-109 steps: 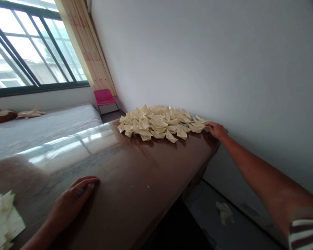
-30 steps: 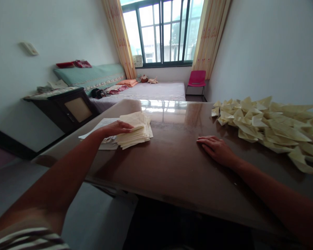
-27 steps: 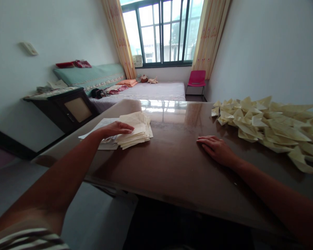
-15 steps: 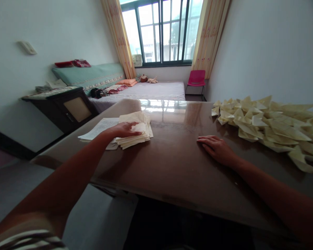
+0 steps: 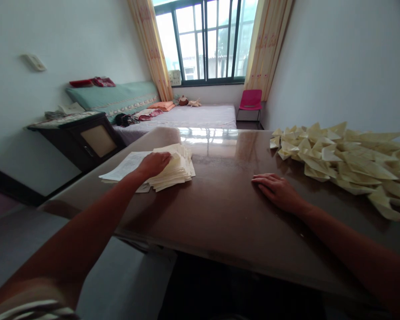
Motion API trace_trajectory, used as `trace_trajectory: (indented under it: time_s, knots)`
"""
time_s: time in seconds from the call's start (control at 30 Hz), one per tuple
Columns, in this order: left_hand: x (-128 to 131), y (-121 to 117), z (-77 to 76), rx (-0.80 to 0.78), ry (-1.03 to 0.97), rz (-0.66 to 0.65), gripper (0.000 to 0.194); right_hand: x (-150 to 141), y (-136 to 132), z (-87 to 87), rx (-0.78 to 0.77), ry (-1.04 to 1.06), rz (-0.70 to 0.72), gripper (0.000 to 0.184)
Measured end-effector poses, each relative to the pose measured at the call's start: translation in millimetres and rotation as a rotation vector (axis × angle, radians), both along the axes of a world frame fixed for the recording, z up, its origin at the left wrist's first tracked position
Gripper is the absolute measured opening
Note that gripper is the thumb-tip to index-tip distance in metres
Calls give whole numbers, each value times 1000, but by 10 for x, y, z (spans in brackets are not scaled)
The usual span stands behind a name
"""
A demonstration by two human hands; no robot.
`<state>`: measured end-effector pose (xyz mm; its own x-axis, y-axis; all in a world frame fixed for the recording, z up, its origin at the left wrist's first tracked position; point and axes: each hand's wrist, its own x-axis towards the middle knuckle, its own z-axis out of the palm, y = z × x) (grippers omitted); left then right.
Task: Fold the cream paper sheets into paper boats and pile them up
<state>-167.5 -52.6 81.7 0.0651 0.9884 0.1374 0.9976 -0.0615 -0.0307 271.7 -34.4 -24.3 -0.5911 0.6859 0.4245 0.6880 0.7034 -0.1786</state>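
My left hand (image 5: 156, 163) is over a stack of cream paper sheets (image 5: 173, 175) on the left half of the table. Its fingers are closed in a pinch at the top of the stack, on a sheet of paper (image 5: 176, 158); part of that sheet is hidden by the hand. White printed sheets (image 5: 123, 165) lie partly under the left side of the stack. My right hand (image 5: 277, 189) rests flat on the brown table (image 5: 216, 213), palm down, holding nothing. To its right is a large pile of folded cream paper pieces (image 5: 350, 160), apart from the fingers.
Beyond the table stand a bed (image 5: 206, 114) and a pink chair (image 5: 251, 100) below the window (image 5: 206, 42). A dark cabinet (image 5: 83, 138) stands to the left. The table's near edge runs across in front of me.
My left hand's spread fingers have drawn together into a pinch on the stack, and the hand has risen slightly. My right hand stays where it was.
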Motion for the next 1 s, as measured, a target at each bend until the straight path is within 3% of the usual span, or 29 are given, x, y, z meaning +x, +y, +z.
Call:
trace_trajectory:
  time_s: [0.1, 0.13, 0.2, 0.33, 0.43, 0.5, 0.6, 0.7, 0.77, 0.83, 0.93, 1.0]
  knots:
    - [316, -82, -93, 137, 22, -8, 42, -8, -31, 28, 49, 61, -24, 30]
    - [464, -126, -135, 155, 30, -69, 36, -18, -50, 44, 68, 76, -34, 31]
    - [796, -232, -229, 182, 105, -349, 27, -56, -101, 89, 89, 97, -39, 36]
    - [1427, -443, -418, 129, 219, -758, 18, -183, -236, 209, 66, 97, -4, 60]
    - [1746, -533, -504, 124, 191, -871, 16, -255, -316, 280, 18, -19, 77, 65]
    - [1870, -551, -512, 105, 132, -905, 18, -268, -337, 307, -49, -57, 154, 55]
    - [1906, -487, -458, 1, -66, -887, 28, -245, -320, 331, -172, -45, 306, 33]
    - [1757, -274, -394, -233, -390, -827, 42, -202, -272, 349, -277, 9, 344, 30]
    - [1596, -79, -381, -436, -679, -680, 57, -181, -229, 357, -357, 53, 271, 31]
    - [1438, 104, -397, -614, -992, -441, 75, -176, -172, 366, -467, 92, 160, 37]
    - [1293, 279, -464, -716, -1268, -259, 86, -206, -59, 392, -645, 171, -32, 46]
    - [1273, 324, -532, -664, -1287, -234, 77, -246, 19, 416, -741, 227, -119, 45]
